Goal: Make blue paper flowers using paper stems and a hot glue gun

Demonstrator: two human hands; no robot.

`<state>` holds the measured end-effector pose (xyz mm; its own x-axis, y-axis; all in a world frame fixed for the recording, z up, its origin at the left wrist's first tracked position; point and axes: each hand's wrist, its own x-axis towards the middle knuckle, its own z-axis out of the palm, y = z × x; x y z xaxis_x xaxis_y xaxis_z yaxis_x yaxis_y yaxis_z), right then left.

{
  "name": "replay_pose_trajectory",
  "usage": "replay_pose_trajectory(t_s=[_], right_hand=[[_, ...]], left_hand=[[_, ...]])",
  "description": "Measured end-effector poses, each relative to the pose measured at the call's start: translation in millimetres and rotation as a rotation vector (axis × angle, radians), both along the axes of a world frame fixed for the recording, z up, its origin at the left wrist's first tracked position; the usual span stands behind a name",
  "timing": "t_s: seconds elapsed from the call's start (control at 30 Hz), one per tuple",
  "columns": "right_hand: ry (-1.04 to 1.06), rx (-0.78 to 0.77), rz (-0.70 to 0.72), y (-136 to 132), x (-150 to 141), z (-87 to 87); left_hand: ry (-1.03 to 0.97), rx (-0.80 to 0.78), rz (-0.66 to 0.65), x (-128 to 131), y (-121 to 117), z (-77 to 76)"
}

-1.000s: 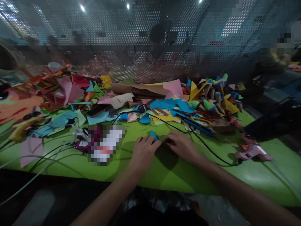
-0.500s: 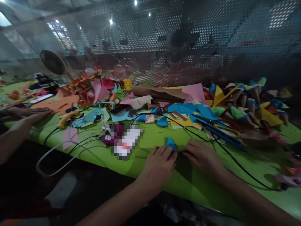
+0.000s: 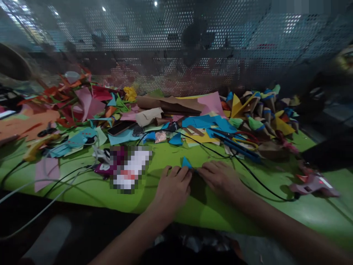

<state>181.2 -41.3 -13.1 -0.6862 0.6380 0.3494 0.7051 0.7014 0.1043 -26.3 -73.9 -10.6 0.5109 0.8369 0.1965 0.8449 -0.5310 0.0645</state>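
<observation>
A small folded piece of blue paper lies on the green tabletop, its pointed tip showing above my fingers. My left hand presses down over the paper's near side with fingers bent and close together. From the other side, my right hand has its fingertips closed at the paper's right end. Much of the paper is covered by my hands, so its full shape is hidden.
A pixelated phone-like object lies left of my hands. A black cable crosses the table towards a pink glue gun at the right. Behind are blue paper sheets, a yellow-handled tool and heaped paper shapes.
The view has swung right, so things appear further left and the pink glue gun shows fully. Another person's hand at the left has mostly left view. Both my hands stay at the blue paper.
</observation>
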Motion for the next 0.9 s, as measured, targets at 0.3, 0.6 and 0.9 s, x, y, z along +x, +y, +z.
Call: replay_pose_trajectory(t_s=[0.3,0.6,0.9], right_hand=[[0.183,-0.125,-0.045,7.0,4.9,6.3],[0.103,-0.084,0.065,-3.8,0.8,9.9],[0.074,-0.091,0.026,-4.1,-2.1,11.4]], left_hand=[[-0.008,0.007,0.021,-0.8,9.1,-2.3],[-0.027,-0.036,0.015,-3.8,11.9,-0.6],[-0.099,0.002,0.062,-26.7,-1.6,2.8]])
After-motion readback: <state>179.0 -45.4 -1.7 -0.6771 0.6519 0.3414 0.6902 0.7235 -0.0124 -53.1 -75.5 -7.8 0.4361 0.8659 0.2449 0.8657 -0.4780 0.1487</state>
